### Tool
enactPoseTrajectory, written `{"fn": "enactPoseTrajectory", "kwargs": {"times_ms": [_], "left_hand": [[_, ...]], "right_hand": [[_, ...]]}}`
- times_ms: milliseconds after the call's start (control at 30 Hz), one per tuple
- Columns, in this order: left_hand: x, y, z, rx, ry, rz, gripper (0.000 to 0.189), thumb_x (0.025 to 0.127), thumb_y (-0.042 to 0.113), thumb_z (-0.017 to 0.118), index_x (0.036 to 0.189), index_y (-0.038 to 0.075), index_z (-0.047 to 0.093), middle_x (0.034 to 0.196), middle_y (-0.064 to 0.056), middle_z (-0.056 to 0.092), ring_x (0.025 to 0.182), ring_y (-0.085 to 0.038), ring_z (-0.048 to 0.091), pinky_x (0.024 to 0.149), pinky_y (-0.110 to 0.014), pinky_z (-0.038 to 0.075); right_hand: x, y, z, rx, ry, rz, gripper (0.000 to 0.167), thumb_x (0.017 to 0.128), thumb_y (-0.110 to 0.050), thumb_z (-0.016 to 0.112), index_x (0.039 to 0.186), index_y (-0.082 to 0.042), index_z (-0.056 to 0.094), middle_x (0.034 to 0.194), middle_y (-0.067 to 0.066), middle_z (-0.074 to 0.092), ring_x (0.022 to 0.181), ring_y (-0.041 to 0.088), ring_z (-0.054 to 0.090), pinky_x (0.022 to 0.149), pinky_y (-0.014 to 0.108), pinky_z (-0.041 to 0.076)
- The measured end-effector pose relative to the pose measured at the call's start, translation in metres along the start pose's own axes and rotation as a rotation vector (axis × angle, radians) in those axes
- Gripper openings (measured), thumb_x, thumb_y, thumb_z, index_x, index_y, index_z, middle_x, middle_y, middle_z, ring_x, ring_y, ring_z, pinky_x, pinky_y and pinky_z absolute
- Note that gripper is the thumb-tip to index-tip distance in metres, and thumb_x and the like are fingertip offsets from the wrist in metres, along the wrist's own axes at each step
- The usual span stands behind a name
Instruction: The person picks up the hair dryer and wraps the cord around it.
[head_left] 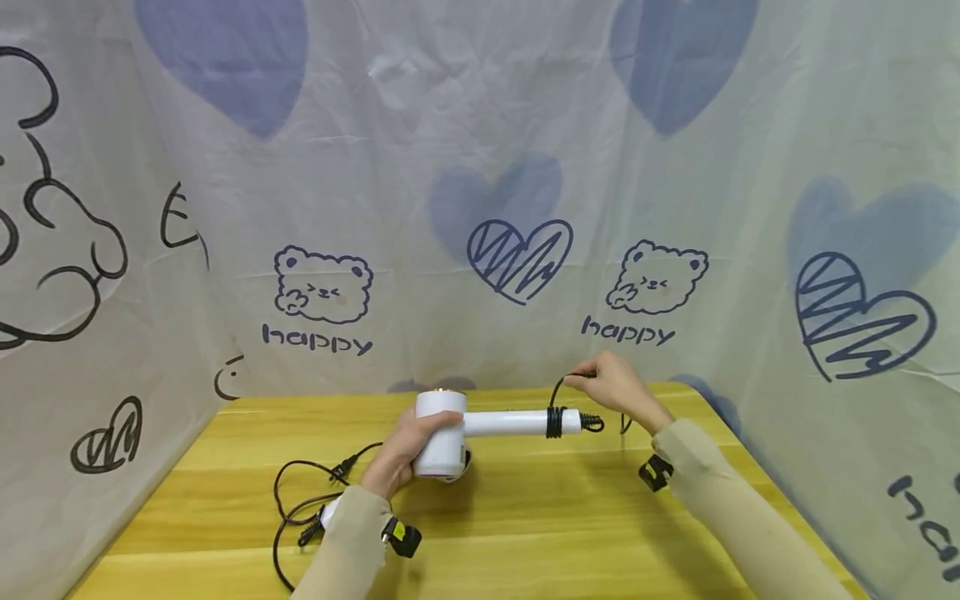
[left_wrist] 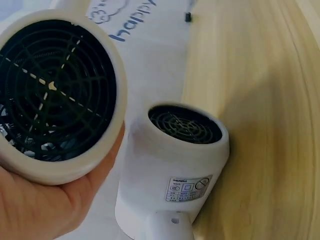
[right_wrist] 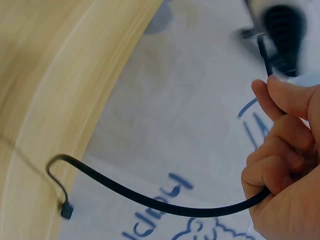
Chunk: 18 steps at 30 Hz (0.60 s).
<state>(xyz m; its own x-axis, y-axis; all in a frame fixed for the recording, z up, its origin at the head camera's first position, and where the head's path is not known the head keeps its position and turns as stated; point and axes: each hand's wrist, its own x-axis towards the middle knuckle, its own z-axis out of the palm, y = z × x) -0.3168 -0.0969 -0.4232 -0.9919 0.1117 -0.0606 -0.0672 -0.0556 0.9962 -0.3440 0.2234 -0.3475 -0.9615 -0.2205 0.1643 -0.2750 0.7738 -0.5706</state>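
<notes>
My left hand (head_left: pixel 403 450) grips a white hair dryer (head_left: pixel 441 454) round its body and holds it over the table. The handle (head_left: pixel 506 422) points to the right, with several turns of black cord (head_left: pixel 554 422) wound near its end. Between thumb and forefinger, my right hand (head_left: pixel 617 387) pinches that cord past the handle's end; its other fingers curl over it. A free length of cord (right_wrist: pixel 165 207) hangs from this hand, ending in a small dark tip (right_wrist: pixel 66 210). The held dryer's round grille (left_wrist: pixel 70 107) faces the left wrist camera.
A second white hair dryer (left_wrist: pixel 150 185) with a label rests on the wooden table (head_left: pixel 525 533), mostly hidden behind my left sleeve in the head view. Its loose black cord (head_left: pixel 279 500) loops at the left, near a plug (head_left: pixel 343 467). A printed cloth (head_left: pixel 405 192) surrounds the table.
</notes>
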Motion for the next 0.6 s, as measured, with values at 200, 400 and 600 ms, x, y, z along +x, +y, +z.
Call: {"fn": "enactPoseTrajectory", "kwargs": {"times_ms": [200, 400, 600], "left_hand": [[0.0, 0.004, 0.006, 0.153, 0.1, 0.135, 0.062, 0.075, 0.027, 0.082, 0.123, 0.002, 0.053, 0.108, -0.017, 0.061, 0.083, -0.024, 0.063, 0.068, -0.037, 0.057], [0.0, 0.005, 0.009, 0.173, 0.186, 0.17, 0.07, 0.073, 0.027, 0.084, 0.126, 0.001, 0.048, 0.113, -0.019, 0.058, 0.086, -0.026, 0.062, 0.067, -0.037, 0.058], [-0.002, 0.007, 0.01, 0.24, 0.329, 0.192, 0.075, 0.071, 0.033, 0.084, 0.129, 0.002, 0.046, 0.113, -0.018, 0.058, 0.088, -0.028, 0.062, 0.066, -0.035, 0.057]], "right_hand": [[-0.005, -0.02, 0.003, -0.037, 0.039, -0.03, 0.027, 0.095, -0.031, 0.064, 0.111, -0.012, 0.075, 0.099, 0.008, 0.075, 0.051, 0.013, 0.044, 0.052, 0.028, 0.041], [-0.011, -0.028, 0.011, -0.042, 0.078, -0.071, 0.024, 0.095, -0.027, 0.063, 0.106, -0.012, 0.077, 0.086, 0.005, 0.074, 0.047, 0.011, 0.041, 0.044, 0.024, 0.034], [-0.014, -0.028, 0.02, -0.017, 0.074, -0.098, 0.024, 0.099, -0.023, 0.056, 0.1, -0.013, 0.078, 0.063, 0.001, 0.057, 0.045, 0.011, 0.035, 0.044, 0.023, 0.03]]}}
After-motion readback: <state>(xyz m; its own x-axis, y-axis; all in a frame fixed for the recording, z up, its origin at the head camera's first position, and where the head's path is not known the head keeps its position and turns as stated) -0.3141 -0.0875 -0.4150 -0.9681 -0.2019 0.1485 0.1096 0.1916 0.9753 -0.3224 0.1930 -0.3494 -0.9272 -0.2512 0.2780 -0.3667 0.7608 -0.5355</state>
